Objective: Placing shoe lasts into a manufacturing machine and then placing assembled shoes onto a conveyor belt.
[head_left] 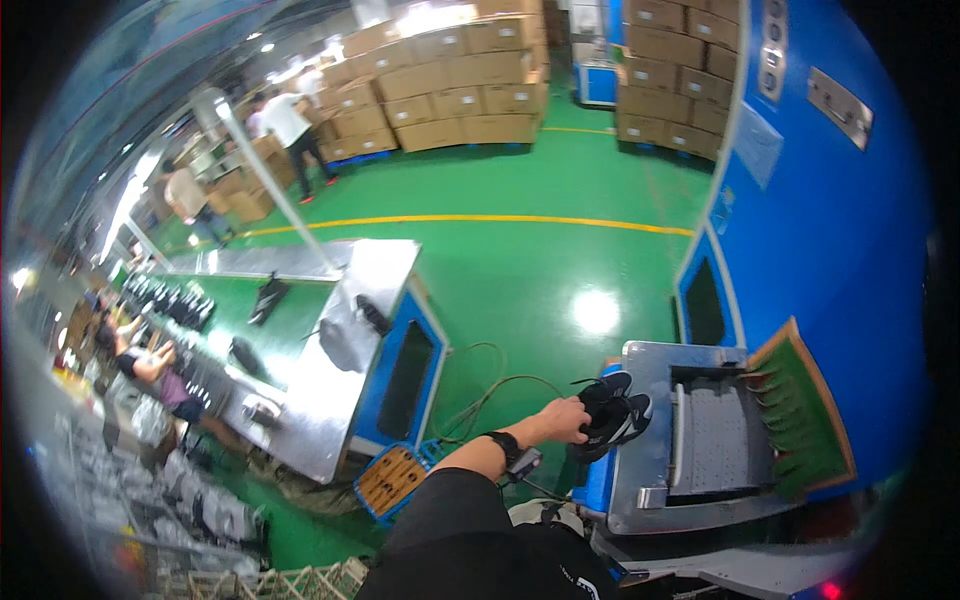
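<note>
At the metal ledge (pixel 645 478), black shoes (pixel 612 424) are right of the left hand (pixel 567 419) gripping them.

The head-mounted fisheye camera looks downward and forward from above the person's left hand (pixel 565 420), which appears at close range. The field extends across the green floor (pixel 530 260) to distant carton stacks (pixel 460 90); straight edges bow toward the rim.

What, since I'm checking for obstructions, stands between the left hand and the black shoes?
Nothing visible: the left hand grips the black shoes directly, at the left edge of the metal machine top.
</note>
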`<state>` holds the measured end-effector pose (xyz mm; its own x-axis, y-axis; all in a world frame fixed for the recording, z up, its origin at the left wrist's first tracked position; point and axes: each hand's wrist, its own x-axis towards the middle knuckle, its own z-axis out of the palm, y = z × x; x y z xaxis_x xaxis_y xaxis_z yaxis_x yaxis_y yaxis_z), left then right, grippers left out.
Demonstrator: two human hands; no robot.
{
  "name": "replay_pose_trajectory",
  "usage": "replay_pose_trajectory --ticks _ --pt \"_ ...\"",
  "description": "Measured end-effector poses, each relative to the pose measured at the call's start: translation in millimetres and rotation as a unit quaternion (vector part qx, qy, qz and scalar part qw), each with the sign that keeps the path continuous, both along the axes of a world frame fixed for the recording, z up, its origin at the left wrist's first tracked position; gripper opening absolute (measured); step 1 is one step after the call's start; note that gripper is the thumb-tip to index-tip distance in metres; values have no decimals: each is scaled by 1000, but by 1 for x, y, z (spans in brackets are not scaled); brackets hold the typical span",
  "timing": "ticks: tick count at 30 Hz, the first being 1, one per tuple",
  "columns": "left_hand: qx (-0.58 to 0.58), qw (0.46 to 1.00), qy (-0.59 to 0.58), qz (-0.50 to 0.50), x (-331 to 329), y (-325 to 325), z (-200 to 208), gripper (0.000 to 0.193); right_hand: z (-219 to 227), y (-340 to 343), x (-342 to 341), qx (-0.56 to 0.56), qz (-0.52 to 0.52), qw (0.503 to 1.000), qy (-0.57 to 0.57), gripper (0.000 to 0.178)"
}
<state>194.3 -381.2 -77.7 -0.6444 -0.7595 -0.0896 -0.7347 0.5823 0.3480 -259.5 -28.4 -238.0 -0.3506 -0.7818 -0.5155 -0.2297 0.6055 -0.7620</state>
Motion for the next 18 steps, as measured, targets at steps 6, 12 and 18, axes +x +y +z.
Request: replay_pose_trajectory --ticks 6,12,18 --pt "-20 992 -2 125 198 102 67 41 -10 -23 36 -48 124 991 5 29" --pt "-110 926 -57 357 384 192 147 42 -11 -25 57 -94 204 974 23 28" --pt "-419 443 -161 776 490 232 205 21 2 -18 59 -143 233 960 60 27"
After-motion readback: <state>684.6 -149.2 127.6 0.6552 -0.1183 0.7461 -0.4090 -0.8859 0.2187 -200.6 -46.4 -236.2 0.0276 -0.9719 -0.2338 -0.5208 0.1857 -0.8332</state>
